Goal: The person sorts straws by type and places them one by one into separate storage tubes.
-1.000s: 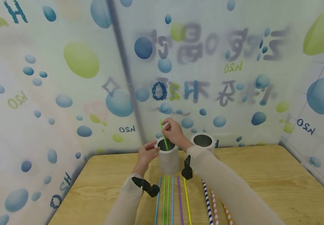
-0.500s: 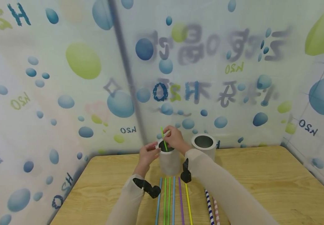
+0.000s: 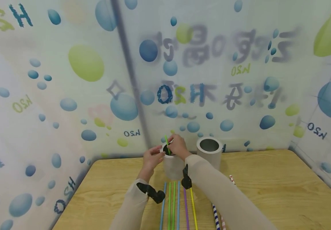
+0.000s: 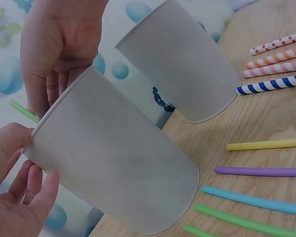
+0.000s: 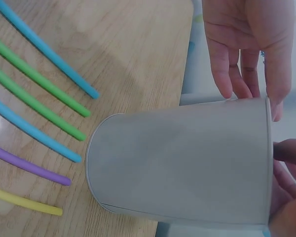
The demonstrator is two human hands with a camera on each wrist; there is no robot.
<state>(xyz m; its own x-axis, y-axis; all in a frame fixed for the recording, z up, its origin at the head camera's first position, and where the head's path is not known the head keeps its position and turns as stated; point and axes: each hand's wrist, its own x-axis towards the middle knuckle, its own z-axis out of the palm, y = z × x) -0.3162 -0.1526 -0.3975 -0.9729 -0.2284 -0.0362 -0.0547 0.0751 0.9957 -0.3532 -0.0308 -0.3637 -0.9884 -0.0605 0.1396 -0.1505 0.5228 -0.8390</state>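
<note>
My left hand (image 3: 151, 161) grips the rim of a light grey cylindrical cup (image 3: 173, 168), its thumb at the edge and fingers against the outer wall. The cup stands upright at the back of the table. Over its mouth, my right hand (image 3: 179, 147) pinches a green straw (image 3: 166, 138), whose lower part is down inside the cup. In the left wrist view only a short end of this green straw (image 4: 22, 110) shows past the rim. The right wrist view shows the cup's side (image 5: 177, 163) and hides the straw.
A second grey cup (image 3: 210, 159) stands just right of the first. Plain straws in blue, green, purple (image 5: 29, 165) and yellow lie in a row in front. Patterned straws (image 4: 271, 84) lie farther right, partly under my right sleeve. A printed curtain (image 3: 225, 80) hangs behind the table.
My right hand has moved down with the green straw, which now sits deeper in the cup. The left hand stays at the rim. The view has shifted slightly.
</note>
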